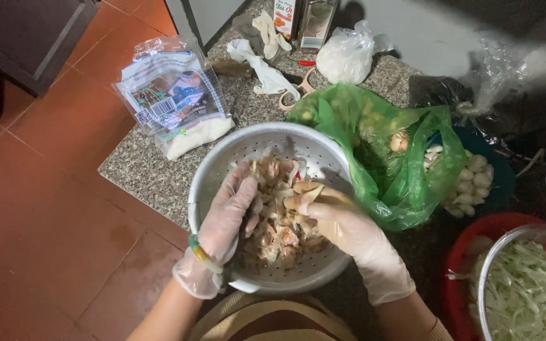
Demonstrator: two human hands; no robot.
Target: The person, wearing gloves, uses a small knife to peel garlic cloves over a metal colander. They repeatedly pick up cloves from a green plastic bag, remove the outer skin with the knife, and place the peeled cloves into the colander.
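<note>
In the head view, the metal colander [222,164] stood at the corner edge of the granite counter [140,167], partly over the red tile floor [71,208]. The left hand [225,218], in a clear glove, lay with its fingers loosely curled into the pale food pieces [279,237] inside the colander. The right hand [342,227], also gloved, pinched one long beige piece [304,192] between thumb and fingers. A green plastic bag [387,170] touched the colander's right rim. A sealed packet [175,98] lay well apart, to the left.
</note>
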